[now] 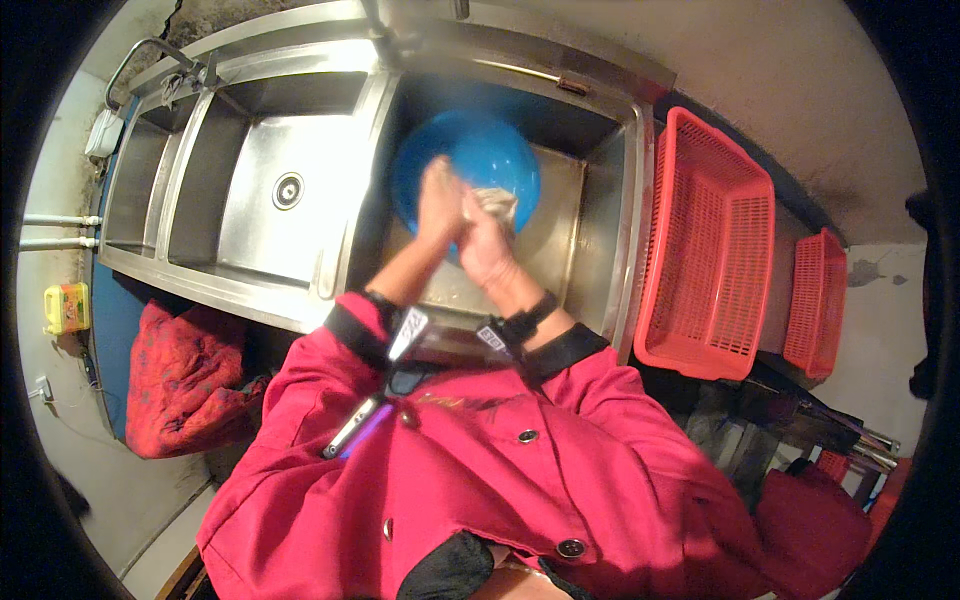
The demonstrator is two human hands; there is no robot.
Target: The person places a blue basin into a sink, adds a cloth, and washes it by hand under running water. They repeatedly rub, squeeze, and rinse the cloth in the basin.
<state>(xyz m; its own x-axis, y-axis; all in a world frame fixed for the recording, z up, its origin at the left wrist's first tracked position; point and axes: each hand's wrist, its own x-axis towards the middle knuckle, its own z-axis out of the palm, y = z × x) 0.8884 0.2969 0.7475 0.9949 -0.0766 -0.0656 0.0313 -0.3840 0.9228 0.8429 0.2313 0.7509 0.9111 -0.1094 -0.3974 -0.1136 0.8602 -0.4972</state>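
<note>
A blue plastic basin (512,161) stands in the right-hand stainless steel sink (600,225). Over its near part, my left hand (442,199) and my right hand (484,240) are pressed together. A pale, wet-looking cloth (496,202) is bunched between them and sticks out beyond my right hand. My right hand is closed around it. My left hand lies against the cloth and the other hand, slightly blurred; its exact grip is hidden.
Two more steel sink bowls lie to the left, the nearer with a drain (288,191). A faucet (161,45) is at the far left. Red plastic baskets (709,247) stand at the right. A brush-like tool (571,85) rests on the back rim. Red patterned fabric (184,382) hangs at the left.
</note>
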